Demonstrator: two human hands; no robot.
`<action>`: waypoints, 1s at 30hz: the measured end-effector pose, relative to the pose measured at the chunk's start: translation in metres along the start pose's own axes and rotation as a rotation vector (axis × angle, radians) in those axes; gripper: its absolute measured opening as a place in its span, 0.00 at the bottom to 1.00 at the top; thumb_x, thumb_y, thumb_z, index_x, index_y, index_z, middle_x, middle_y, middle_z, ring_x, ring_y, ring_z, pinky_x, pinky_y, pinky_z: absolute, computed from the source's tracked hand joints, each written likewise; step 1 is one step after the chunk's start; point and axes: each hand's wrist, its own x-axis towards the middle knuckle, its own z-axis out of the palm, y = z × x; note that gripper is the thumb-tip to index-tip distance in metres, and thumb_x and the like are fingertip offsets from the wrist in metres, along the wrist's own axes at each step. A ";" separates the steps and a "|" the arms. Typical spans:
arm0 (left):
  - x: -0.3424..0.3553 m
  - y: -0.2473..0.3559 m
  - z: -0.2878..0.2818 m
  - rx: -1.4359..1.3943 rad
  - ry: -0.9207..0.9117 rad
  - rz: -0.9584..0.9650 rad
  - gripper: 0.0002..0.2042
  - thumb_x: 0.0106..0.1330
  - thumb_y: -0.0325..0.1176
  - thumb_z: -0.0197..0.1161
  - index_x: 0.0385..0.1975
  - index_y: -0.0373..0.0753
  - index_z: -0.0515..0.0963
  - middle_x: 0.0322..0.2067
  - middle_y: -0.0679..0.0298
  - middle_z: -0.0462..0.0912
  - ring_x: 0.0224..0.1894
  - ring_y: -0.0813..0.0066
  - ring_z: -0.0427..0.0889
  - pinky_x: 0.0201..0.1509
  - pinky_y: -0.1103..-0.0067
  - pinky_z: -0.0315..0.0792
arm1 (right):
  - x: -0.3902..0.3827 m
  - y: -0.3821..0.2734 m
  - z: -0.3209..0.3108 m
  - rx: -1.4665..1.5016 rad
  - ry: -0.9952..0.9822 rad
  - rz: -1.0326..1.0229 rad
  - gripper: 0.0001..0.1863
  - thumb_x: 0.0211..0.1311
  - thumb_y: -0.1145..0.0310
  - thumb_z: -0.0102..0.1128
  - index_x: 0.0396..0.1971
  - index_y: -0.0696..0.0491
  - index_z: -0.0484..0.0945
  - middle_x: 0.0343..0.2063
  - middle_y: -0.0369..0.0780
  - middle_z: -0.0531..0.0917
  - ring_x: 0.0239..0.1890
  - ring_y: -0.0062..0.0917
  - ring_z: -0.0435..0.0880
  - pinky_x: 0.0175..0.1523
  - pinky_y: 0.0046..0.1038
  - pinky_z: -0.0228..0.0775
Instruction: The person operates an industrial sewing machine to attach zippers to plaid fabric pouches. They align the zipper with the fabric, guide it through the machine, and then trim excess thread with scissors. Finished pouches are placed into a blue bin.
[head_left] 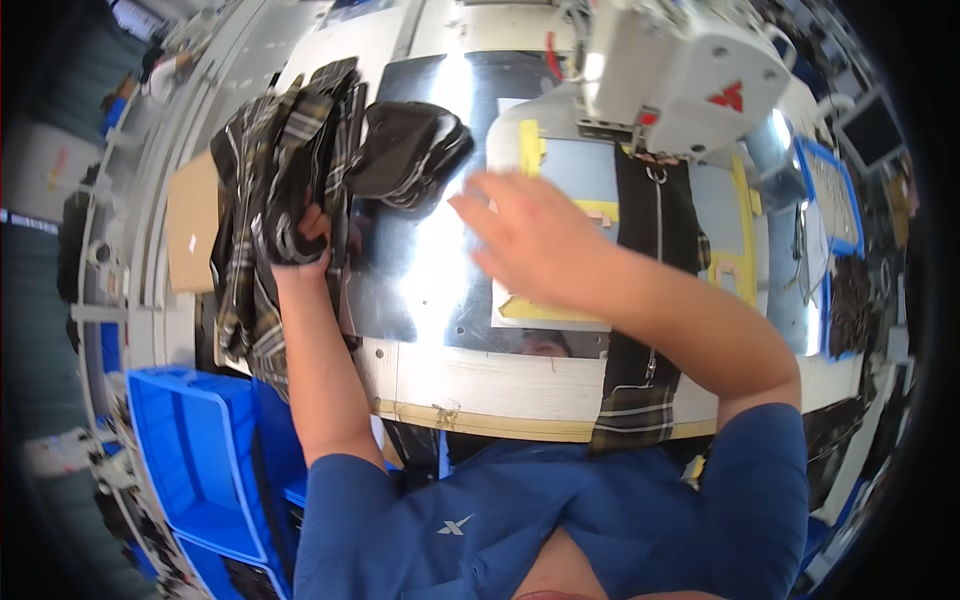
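At the left of the table lies a pile of dark plaid garment pieces (pixel 240 290). My left hand (pixel 308 245) is closed on a rolled dark cloth piece (pixel 287 215) at the pile's right side; the cloth partly covers the fingers. My right hand (pixel 535 240), blurred by motion, hangs over the right part of the shiny metal plate (pixel 400 290), fingers apart and nothing in them. Up and left of it rests a small stack of dark cut pieces (pixel 405 150). A long dark cloth strip with a zipper (pixel 640 230) runs from under the sewing machine head to the front table edge, passing beneath my right forearm.
The white sewing machine (pixel 680 80) stands at the far right. Around the strip is a light template with yellow tape (pixel 530 145). Cardboard (pixel 190 225) sits beside the pile. Blue crates (pixel 190 450) are at the lower left, and a blue-rimmed tray (pixel 832 195) is at the right.
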 end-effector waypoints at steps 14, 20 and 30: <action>0.006 -0.015 0.024 -0.067 -0.176 0.045 0.21 0.77 0.36 0.59 0.62 0.29 0.76 0.52 0.49 0.87 0.48 0.58 0.90 0.50 0.65 0.88 | 0.118 0.071 0.039 0.372 -0.120 0.390 0.15 0.69 0.63 0.70 0.49 0.55 0.86 0.38 0.44 0.89 0.39 0.33 0.87 0.49 0.35 0.76; 0.008 -0.021 0.028 0.104 0.131 0.110 0.18 0.77 0.32 0.56 0.62 0.30 0.76 0.50 0.51 0.88 0.45 0.63 0.91 0.47 0.69 0.89 | 0.115 0.072 0.048 0.317 -0.057 0.359 0.14 0.64 0.65 0.75 0.45 0.56 0.87 0.34 0.41 0.88 0.37 0.27 0.86 0.48 0.30 0.76; 0.004 -0.020 0.037 0.089 0.108 0.083 0.16 0.78 0.28 0.54 0.61 0.30 0.77 0.47 0.53 0.88 0.41 0.66 0.91 0.44 0.71 0.88 | 0.118 0.059 0.041 0.261 -0.020 0.319 0.19 0.61 0.66 0.79 0.48 0.58 0.85 0.37 0.36 0.88 0.40 0.19 0.85 0.49 0.24 0.77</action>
